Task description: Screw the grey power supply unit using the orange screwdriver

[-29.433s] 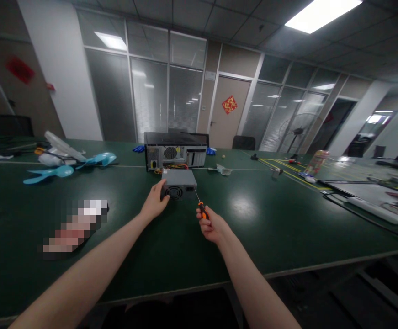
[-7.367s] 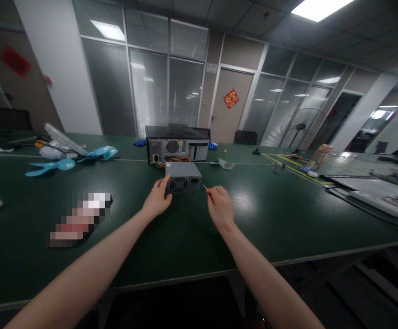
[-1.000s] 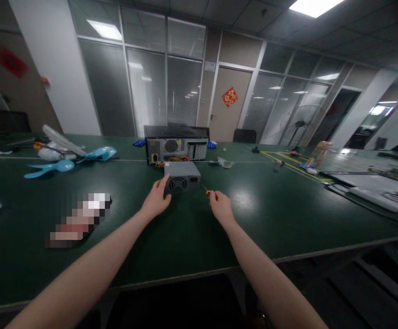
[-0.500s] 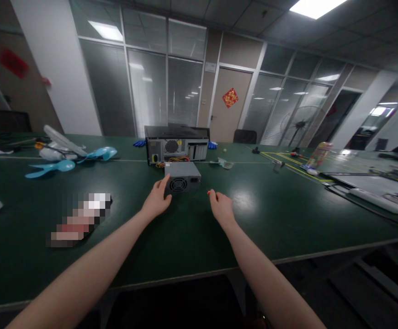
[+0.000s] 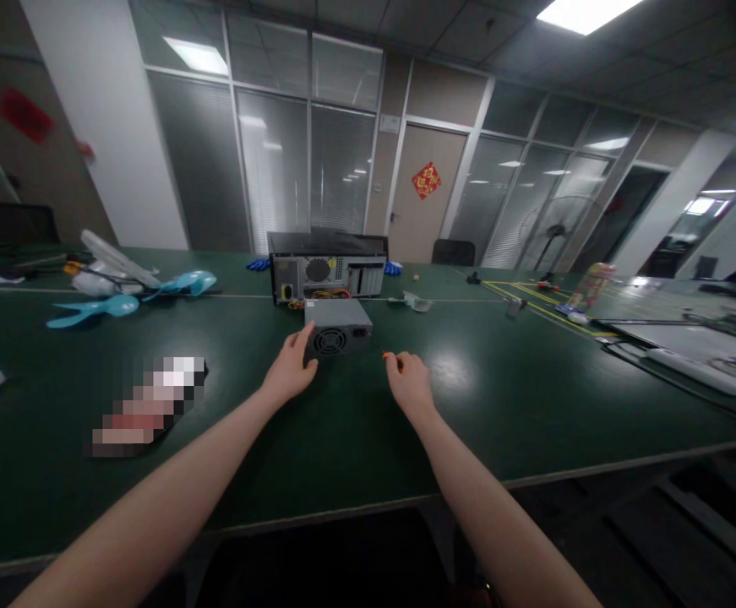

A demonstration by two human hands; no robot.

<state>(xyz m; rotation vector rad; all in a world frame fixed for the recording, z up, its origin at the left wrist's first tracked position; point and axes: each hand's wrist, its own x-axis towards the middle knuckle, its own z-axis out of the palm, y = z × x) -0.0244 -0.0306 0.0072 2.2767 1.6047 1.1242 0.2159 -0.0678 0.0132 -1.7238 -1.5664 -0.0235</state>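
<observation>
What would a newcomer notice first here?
Probably the gray box at center, the left hand at its left edge and the right hand holding an orange-handled screwdriver. Next, the red diamond on the door behind, and the bright blue blade-shaped pieces at the left.

Your R hand (image 5: 411, 382) hides most of the screwdriver (image 5: 386, 356); past its fingers, tip's too faint to tell if touching PSU (image 5: 340, 317). Pixelated obj. (image 5: 149, 407) left of your L fingers (image 5: 305, 339), can't ID.

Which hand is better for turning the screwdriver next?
Probably the right hand: it holds the screwdriver, whose shaft points toward the metal box. The left hand is at the box's left side, perhaps steadying it.
</observation>
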